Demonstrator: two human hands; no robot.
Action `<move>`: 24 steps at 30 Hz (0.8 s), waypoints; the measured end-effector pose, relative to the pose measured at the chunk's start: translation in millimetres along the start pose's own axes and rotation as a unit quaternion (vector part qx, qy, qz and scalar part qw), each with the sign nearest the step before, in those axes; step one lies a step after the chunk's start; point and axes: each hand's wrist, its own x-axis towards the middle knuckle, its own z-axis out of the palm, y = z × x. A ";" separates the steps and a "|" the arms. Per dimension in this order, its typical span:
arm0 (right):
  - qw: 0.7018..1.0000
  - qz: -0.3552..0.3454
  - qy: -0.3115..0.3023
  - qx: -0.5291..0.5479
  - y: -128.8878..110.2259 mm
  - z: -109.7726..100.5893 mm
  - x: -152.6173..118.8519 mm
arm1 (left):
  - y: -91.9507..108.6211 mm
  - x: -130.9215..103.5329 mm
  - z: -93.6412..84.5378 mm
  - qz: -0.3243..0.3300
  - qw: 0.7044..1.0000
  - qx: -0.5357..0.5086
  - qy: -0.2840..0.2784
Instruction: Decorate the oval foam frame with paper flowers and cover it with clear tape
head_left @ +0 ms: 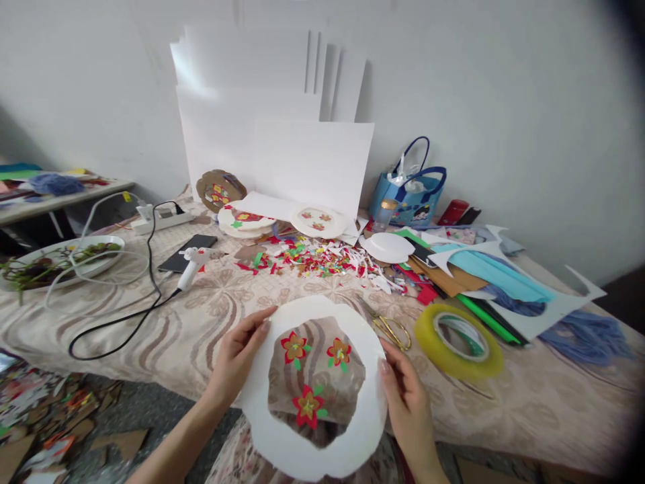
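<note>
One cloth-covered table point(504, 420) is backed by several upright white boards point(312, 161). At its near edge, a scalloped white frame point(373, 410) is held up, its flat face turned toward the viewer. The rim is gripped by both hands, each curled partly closed: the left hand point(246, 339) at the upper left, the right hand point(406, 383) at the right side, thumbs on or near the front, with some fingers hidden behind. Across the opening, a clear sheet point(330, 383) seems to be stretched. For steadiness, the rim is best pinched lightly from opposite sides, with even pressure, so that nothing is bent. A yellow tape roll point(428, 346) is set near the right hand, with gold-handled scissors point(396, 334) laid just beside it. Three red-and-gold flowers point(308, 405) with green leaves point(318, 389) are spaced within the opening; contact there is best avoided.
</note>
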 end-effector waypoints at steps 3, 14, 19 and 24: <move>1.000 0.007 0.014 0.000 1.1 -0.7 0.1 | 0.2 -0.1 -0.3 0.003 0.999 0.020 -0.034; 1.000 0.015 0.025 0.010 2.3 -1.7 -1.3 | 7.3 3.5 -1.5 0.049 0.994 0.070 -0.064; 0.999 0.022 0.032 0.011 2.1 -0.4 0.0 | 10.1 0.4 0.3 0.005 0.998 0.034 -0.053; 0.998 0.039 0.034 0.028 1.6 0.9 1.5 | 3.5 -0.8 -0.3 -0.037 0.998 0.011 -0.048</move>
